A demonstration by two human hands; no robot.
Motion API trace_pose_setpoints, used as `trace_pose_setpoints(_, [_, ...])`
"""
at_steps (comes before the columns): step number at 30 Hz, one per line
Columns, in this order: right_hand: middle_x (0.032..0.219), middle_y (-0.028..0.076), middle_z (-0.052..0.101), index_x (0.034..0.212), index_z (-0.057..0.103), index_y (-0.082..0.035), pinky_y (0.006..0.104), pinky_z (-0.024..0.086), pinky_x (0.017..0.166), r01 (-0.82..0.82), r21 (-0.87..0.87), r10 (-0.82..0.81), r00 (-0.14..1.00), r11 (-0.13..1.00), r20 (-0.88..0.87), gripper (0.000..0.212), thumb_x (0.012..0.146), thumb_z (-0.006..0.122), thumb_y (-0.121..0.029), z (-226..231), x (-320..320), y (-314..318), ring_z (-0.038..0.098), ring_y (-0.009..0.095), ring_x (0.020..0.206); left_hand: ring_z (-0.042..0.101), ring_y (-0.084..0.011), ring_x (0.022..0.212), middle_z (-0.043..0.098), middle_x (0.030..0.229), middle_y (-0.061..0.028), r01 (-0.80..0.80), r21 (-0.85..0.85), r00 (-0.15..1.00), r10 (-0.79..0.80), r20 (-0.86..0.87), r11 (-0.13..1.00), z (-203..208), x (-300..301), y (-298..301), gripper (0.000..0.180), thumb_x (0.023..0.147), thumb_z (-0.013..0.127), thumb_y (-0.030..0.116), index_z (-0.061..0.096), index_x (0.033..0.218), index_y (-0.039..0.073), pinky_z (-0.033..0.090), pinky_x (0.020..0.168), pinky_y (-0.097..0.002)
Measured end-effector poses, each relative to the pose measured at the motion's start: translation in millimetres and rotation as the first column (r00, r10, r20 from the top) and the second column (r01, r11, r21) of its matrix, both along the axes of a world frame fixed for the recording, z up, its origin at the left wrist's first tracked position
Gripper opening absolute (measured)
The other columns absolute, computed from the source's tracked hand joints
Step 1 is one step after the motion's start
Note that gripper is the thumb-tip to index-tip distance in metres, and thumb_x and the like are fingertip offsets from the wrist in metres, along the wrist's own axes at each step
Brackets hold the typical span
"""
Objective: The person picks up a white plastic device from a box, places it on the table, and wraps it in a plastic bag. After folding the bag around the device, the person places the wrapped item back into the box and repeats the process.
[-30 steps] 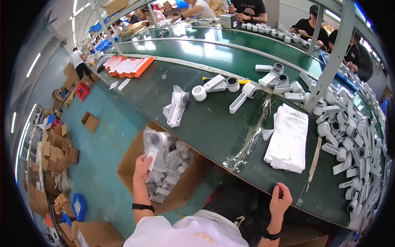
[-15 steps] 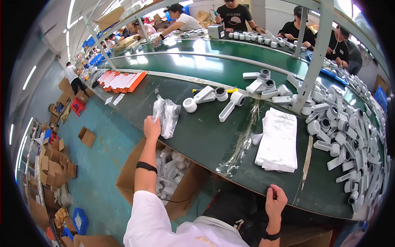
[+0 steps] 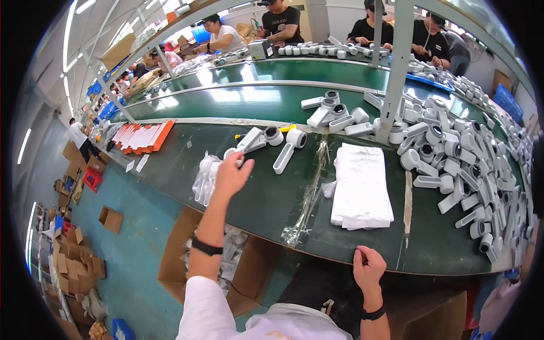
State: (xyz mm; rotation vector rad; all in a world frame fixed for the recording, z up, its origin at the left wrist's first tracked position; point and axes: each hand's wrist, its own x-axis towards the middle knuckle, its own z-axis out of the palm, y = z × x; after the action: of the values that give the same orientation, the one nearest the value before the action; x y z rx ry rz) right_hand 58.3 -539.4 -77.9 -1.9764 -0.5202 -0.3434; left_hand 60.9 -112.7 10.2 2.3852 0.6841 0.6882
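Note:
My left hand [image 3: 231, 174] reaches over the dark green bench with thumb and forefinger apart. Its fingertips are at a white round-headed handheld device [image 3: 231, 153], partly hidden behind them; I cannot tell whether they touch it. Just left of that hand lie devices in clear plastic bags [image 3: 205, 180]. Two more devices lie beyond, one with its handle toward me [image 3: 284, 158], near a yellow tool [image 3: 293, 127]. My right hand [image 3: 369, 266] rests at the bench's front edge, fingers curled in with nothing visible in them. A stack of white plastic bags [image 3: 361, 187] lies ahead of it.
A large heap of the same devices [image 3: 453, 153] covers the bench's right side, beside a white metal post [image 3: 395, 73]. An open carton [image 3: 258, 272] with bagged pieces stands below the front edge. Orange-and-white boxes [image 3: 144, 137] lie far left. Several people work across the green conveyor [image 3: 272, 69].
My left hand has let go of the bagged devices, which now lie on the bench, and has moved right to a loose device. My right hand stays by the edge. The view has shifted.

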Motion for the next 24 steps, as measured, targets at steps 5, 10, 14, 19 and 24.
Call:
trace_pose_setpoints(5, [0.066,0.009,0.061,0.086,0.068,-0.003,0.0301,0.047,0.053,-0.022,0.053,0.023,1.000,0.998,-0.002,0.008,0.078,0.068,-0.004,2.8,-5.5,8.7,0.059,0.021,0.056,0.057,-0.0344,0.114,0.061,0.121,-0.0187,-0.049,0.050,0.983,0.057,-0.175,0.998,-60.7,56.4,-18.4,0.074,0.077,0.069,0.046,0.048,0.134,0.003,0.043,0.098,-0.0415])
trace_pose_setpoints(10, [0.068,0.010,0.062,0.086,0.068,-0.002,0.0286,0.048,0.054,-0.059,0.082,0.061,0.998,0.995,-0.025,0.009,0.077,0.068,-0.004,1.9,-5.7,1.2,0.061,0.019,0.057,0.065,-0.0207,0.068,0.068,0.083,-0.0120,-0.025,-0.504,0.993,-0.036,-0.112,0.863,-47.4,70.6,-43.3,0.040,0.086,0.066,0.031,0.065,0.103,-0.005,0.052,0.060,-0.0328])
trace_pose_setpoints(14, [0.069,0.007,0.064,0.096,0.067,0.001,0.0244,0.047,0.053,-0.060,0.112,0.065,0.997,0.992,-0.045,0.016,0.081,0.069,-0.003,1.8,-2.7,-7.4,0.059,0.013,0.055,0.061,-0.0148,0.063,0.065,0.081,-0.0083,0.247,-0.770,0.966,-0.083,0.246,0.588,-15.4,43.6,-110.9,0.026,0.091,0.061,0.017,0.063,0.102,-0.007,0.051,0.055,-0.0279])
trace_pose_setpoints(19, [0.107,0.009,0.066,0.136,0.041,0.001,0.0277,0.048,0.080,-0.091,0.734,0.506,0.781,0.673,-0.367,0.051,0.097,0.056,-0.028,41.1,-7.5,5.5,0.062,0.016,0.093,0.062,-0.0106,0.083,0.066,0.096,-0.0065,0.535,-0.748,0.830,-0.409,0.379,0.392,-3.4,-32.2,-224.1,0.029,0.089,0.065,0.006,0.060,0.115,-0.006,0.052,0.073,-0.0252])
trace_pose_setpoints(24, [0.110,0.018,0.060,0.123,0.037,0.000,0.0350,0.052,0.084,0.126,0.862,0.426,0.828,0.492,-0.364,0.034,0.098,0.052,-0.018,41.4,-17.8,9.8,0.064,0.023,0.097,0.061,-0.0111,0.086,0.066,0.097,-0.0044,0.592,-0.794,0.645,-0.671,0.365,0.137,-32.1,-40.5,-287.5,0.036,0.084,0.072,0.009,0.060,0.116,-0.002,0.052,0.075,-0.0264])
